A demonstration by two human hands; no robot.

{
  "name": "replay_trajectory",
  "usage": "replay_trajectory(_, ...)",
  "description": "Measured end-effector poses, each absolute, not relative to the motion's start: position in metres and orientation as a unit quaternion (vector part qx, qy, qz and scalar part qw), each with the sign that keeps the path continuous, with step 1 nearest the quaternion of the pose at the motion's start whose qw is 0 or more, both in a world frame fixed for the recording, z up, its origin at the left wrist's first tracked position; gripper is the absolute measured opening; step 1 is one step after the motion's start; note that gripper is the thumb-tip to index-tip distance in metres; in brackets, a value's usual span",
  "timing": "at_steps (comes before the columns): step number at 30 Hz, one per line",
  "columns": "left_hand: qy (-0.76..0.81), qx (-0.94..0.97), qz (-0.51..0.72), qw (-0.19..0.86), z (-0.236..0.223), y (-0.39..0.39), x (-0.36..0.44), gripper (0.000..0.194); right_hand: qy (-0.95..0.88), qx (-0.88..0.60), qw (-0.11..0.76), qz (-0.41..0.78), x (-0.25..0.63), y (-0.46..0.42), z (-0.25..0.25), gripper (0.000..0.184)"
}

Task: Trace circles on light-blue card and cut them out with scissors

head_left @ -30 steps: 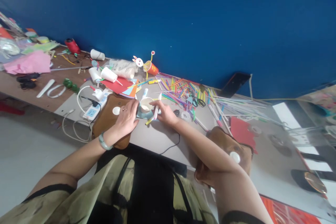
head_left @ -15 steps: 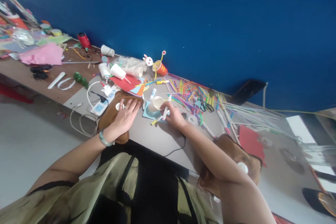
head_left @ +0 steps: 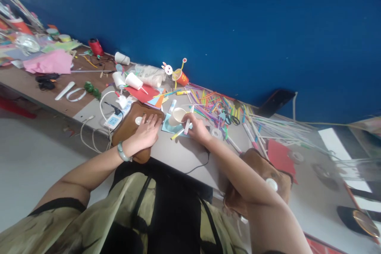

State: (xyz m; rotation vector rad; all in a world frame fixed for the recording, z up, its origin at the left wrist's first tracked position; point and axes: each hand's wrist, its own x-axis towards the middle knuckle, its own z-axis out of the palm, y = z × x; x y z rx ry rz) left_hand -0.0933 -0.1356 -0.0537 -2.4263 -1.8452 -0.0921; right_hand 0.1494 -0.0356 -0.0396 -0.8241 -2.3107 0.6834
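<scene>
My left hand [head_left: 145,131] rests palm down on a brown plush pouch [head_left: 126,125] with a white round cap, its fingers lying across the fabric and slightly bent. In my right hand [head_left: 199,130] is a slim white marker [head_left: 187,127] with a pink end, held upright between thumb and fingers. Just left of those fingers stands a white paper cup [head_left: 177,117], open side up; I cannot tell whether they touch it. The cup is on a light blue sheet [head_left: 167,127]. A yellow-tipped marker [head_left: 176,134] lies in front of it.
A power strip [head_left: 114,119] with plugs and cables sits left of the pouch. Colourful sticks, scissors [head_left: 231,119] and a tape roll [head_left: 216,133] crowd the right. Paper cups [head_left: 133,81] lie on red paper behind. A second brown pouch [head_left: 258,174] is under my right forearm.
My left hand has slid slightly to the right on the pouch, its fingers a little more bent. My right hand keeps the marker beside the cup, almost unmoved.
</scene>
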Motion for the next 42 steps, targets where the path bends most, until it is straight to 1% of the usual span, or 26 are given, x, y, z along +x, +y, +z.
replay_trajectory(6, -0.61, -0.792, -0.022, 0.007, -0.048, -0.135, -0.101, 0.073, -0.877, -0.306, 0.276, 0.248, 0.151, -0.037, -0.042, 0.022)
replay_trajectory(11, -0.606, -0.795, -0.014, -0.021, -0.052, -0.134, -0.102, 0.069, -0.883, -0.314, 0.262, 0.233, 0.15, -0.038, -0.043, 0.021)
replay_trajectory(16, -0.62, -0.783, -0.026, -0.051, -0.045, -0.131, -0.099, 0.069, -0.892, -0.31, 0.249, 0.214, 0.147, -0.037, -0.043, 0.023)
replay_trajectory(18, -0.624, -0.776, -0.049, -0.069, -0.041, -0.131, -0.098, 0.072, -0.896, -0.311, 0.242, 0.204, 0.147, -0.036, -0.041, 0.028)
replay_trajectory(20, -0.623, -0.773, -0.091, -0.082, -0.038, -0.13, -0.096, 0.08, -0.901, -0.309, 0.232, 0.199, 0.146, -0.036, -0.038, 0.032)
replay_trajectory(22, -0.61, -0.772, -0.153, -0.086, -0.034, -0.128, -0.094, 0.088, -0.904, -0.303, 0.224, 0.204, 0.146, -0.037, -0.035, 0.034)
replay_trajectory(24, -0.594, -0.769, -0.223, -0.079, -0.028, -0.125, -0.09, 0.091, -0.904, -0.296, 0.224, 0.212, 0.144, -0.037, -0.033, 0.037)
replay_trajectory(26, -0.577, -0.763, -0.284, -0.065, -0.02, -0.122, -0.085, 0.082, -0.902, -0.296, 0.231, 0.21, 0.142, -0.038, -0.032, 0.039)
replay_trajectory(27, -0.568, -0.76, -0.309, -0.058, -0.016, -0.121, -0.082, 0.073, -0.902, -0.298, 0.235, 0.207, 0.141, -0.038, -0.032, 0.042)
replay_trajectory(30, -0.542, -0.763, -0.348, -0.054, -0.002, -0.118, -0.071, 0.033, -0.9, -0.303, 0.24, 0.201, 0.14, -0.041, -0.03, 0.05)
replay_trajectory(31, -0.539, -0.767, -0.344, -0.053, 0.001, -0.118, -0.067, 0.024, -0.899, -0.307, 0.24, 0.201, 0.14, -0.042, -0.029, 0.052)
replay_trajectory(32, -0.54, -0.772, -0.333, -0.051, 0.004, -0.117, -0.064, 0.019, -0.898, -0.31, 0.24, 0.202, 0.14, -0.043, -0.028, 0.055)
replay_trajectory(35, -0.552, -0.784, -0.282, -0.04, 0.008, -0.115, -0.053, 0.016, -0.899, -0.318, 0.227, 0.198, 0.136, -0.046, -0.024, 0.061)
replay_trajectory(37, -0.553, -0.793, -0.253, -0.042, 0.008, -0.112, -0.047, 0.015, -0.902, -0.327, 0.201, 0.195, 0.13, -0.049, -0.018, 0.064)
replay_trajectory(39, -0.549, -0.801, -0.233, -0.045, 0.008, -0.11, -0.042, 0.021, -0.903, -0.346, 0.168, 0.189, 0.125, -0.056, -0.009, 0.069)
replay_trajectory(42, -0.546, -0.806, -0.227, -0.036, 0.007, -0.106, -0.041, 0.028, -0.906, -0.384, 0.121, 0.127, 0.129, -0.086, 0.015, 0.077)
